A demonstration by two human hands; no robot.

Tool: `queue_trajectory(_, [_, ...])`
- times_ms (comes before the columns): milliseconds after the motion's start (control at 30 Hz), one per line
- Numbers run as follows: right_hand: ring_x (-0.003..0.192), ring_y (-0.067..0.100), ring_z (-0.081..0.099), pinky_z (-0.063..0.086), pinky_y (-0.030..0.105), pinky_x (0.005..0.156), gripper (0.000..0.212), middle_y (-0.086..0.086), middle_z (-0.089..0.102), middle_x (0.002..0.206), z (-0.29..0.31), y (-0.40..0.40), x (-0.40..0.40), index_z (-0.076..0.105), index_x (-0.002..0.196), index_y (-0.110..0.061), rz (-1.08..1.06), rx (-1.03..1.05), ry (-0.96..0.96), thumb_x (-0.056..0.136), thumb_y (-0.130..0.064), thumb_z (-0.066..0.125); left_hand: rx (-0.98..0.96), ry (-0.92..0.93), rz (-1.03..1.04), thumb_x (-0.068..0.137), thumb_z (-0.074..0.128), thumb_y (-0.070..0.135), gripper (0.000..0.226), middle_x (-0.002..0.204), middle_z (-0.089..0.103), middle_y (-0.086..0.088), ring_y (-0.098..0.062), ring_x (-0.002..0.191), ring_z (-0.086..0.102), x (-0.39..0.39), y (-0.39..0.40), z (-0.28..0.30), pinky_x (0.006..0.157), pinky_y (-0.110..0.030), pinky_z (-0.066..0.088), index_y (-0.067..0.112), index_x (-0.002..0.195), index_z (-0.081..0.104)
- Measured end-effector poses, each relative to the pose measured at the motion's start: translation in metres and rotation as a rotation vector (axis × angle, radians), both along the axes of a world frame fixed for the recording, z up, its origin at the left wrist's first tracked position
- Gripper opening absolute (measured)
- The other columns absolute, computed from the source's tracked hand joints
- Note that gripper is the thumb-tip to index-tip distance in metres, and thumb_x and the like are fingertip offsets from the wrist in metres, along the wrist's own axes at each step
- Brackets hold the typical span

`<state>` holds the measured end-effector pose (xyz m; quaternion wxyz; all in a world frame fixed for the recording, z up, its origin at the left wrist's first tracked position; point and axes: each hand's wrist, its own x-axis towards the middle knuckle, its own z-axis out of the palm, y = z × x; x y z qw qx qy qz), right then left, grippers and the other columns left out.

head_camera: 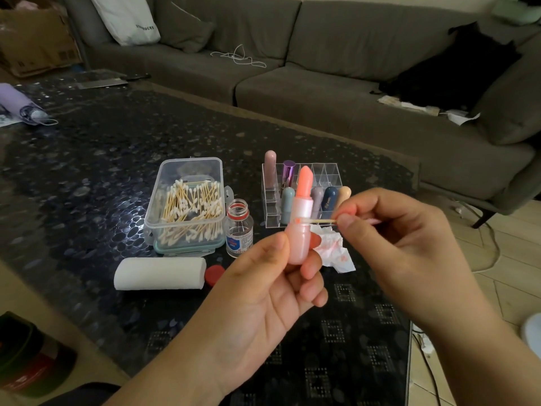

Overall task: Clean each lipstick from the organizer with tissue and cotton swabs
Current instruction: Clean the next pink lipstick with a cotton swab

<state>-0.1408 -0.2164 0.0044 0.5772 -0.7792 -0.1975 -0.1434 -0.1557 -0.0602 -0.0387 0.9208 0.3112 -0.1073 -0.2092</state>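
Two hands over the bench (87,177). Left hand (263,291): grip closed round the pink lipstick (300,230), upright, bullet extended. Right hand (407,238): grip pinches a swab (317,220), stained tip touching the lipstick collar. Organizer (330,174) behind holds six more lipsticks. Stained tissue (333,250) lies just below the organizer. Swab box (187,206), open bottle (238,227) and red cap (214,274) to the left.
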Motion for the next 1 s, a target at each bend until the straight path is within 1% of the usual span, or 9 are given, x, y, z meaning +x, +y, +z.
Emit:
queue_trajectory(133, [0.054,0.022,0.04,0.037,0.014,0.051,0.008,0.012,0.049,0.06,0.0003,0.0005,0.0006,0.067,0.077,-0.024,-0.05,0.014,-0.032,0.082,-0.021,0.061,0.028,-0.033,0.038,0.08,0.073,0.03,0.03,0.073,0.056,-0.006,-0.014,0.062,0.053,0.0002,0.0009,-0.0016,0.065,-0.026,0.05,0.005,0.097,0.066])
queue_trajectory(233, [0.052,0.009,0.045,0.038,0.01,0.052,0.006,0.003,0.057,0.062,-0.0005,0.0023,-0.0019,0.067,0.078,-0.024,-0.022,-0.034,-0.029,0.08,-0.02,0.063,0.105,-0.021,0.119,0.078,0.064,0.027,0.022,0.07,0.054,-0.006,-0.014,0.06,0.052,-0.0012,-0.0006,0.0014,0.062,-0.025,0.05,0.007,0.087,0.063])
queue_trajectory(300, [0.052,0.007,0.045,0.038,0.01,0.051,0.005,0.003,0.057,0.062,0.0001,0.0034,-0.003,0.066,0.079,-0.023,-0.025,-0.037,-0.03,0.08,-0.02,0.062,0.143,-0.03,0.154,0.076,0.061,0.026,0.018,0.07,0.054,-0.005,-0.014,0.061,0.052,-0.0022,-0.0007,0.0031,0.062,-0.025,0.05,0.009,0.082,0.062])
queue_trajectory(433, [0.051,0.006,0.04,0.036,0.011,0.05,0.006,0.008,0.047,0.059,0.0006,0.0029,-0.0015,0.066,0.079,-0.025,-0.073,-0.004,-0.056,0.082,-0.023,0.062,0.21,-0.05,0.196,0.077,0.059,0.025,0.011,0.071,0.054,-0.004,-0.015,0.063,0.052,-0.0036,0.0001,0.004,0.064,-0.025,0.05,0.016,0.073,0.064])
queue_trajectory(533, [0.051,0.003,0.043,0.037,0.01,0.052,0.004,0.001,0.053,0.059,-0.0012,0.0046,-0.0021,0.065,0.078,-0.023,-0.036,-0.039,-0.052,0.081,-0.021,0.063,0.24,-0.06,0.227,0.077,0.059,0.024,0.01,0.071,0.055,-0.005,-0.015,0.064,0.052,-0.004,-0.0005,0.004,0.063,-0.024,0.05,0.018,0.071,0.064])
queue_trajectory(667, [0.048,0.004,0.041,0.035,0.011,0.048,0.006,0.004,0.048,0.057,0.0004,0.0041,-0.0031,0.065,0.079,-0.023,-0.05,-0.021,-0.061,0.082,-0.028,0.065,0.278,-0.08,0.261,0.076,0.06,0.023,0.009,0.07,0.055,-0.004,-0.014,0.065,0.053,-0.0047,-0.0007,0.0047,0.064,-0.023,0.05,0.02,0.07,0.064])
queue_trajectory(733, [0.046,0.005,0.039,0.034,0.012,0.046,0.007,0.003,0.045,0.056,0.0011,0.0034,-0.0032,0.065,0.077,-0.023,-0.059,-0.006,-0.056,0.083,-0.027,0.065,0.287,-0.08,0.272,0.075,0.061,0.023,0.006,0.07,0.056,-0.003,-0.014,0.066,0.054,-0.005,-0.0007,0.0042,0.064,-0.023,0.05,0.019,0.071,0.064])
queue_trajectory(833, [0.049,0.005,0.04,0.035,0.01,0.05,0.006,0.003,0.051,0.057,-0.0008,0.0053,-0.004,0.064,0.075,-0.021,-0.044,-0.055,-0.058,0.081,-0.019,0.063,0.301,-0.077,0.285,0.074,0.061,0.023,0.006,0.069,0.056,-0.003,-0.013,0.065,0.055,-0.0045,-0.0013,0.004,0.063,-0.023,0.05,0.02,0.07,0.064])
queue_trajectory(1000, [0.052,0.007,0.046,0.04,0.011,0.051,0.006,0.004,0.055,0.062,-0.0006,0.0038,-0.0032,0.066,0.076,-0.024,-0.079,-0.065,-0.068,0.082,-0.022,0.063,0.29,-0.074,0.29,0.076,0.06,0.023,0.008,0.07,0.057,-0.004,-0.014,0.065,0.056,-0.0045,-0.0015,0.0048,0.063,-0.023,0.05,0.016,0.072,0.062])
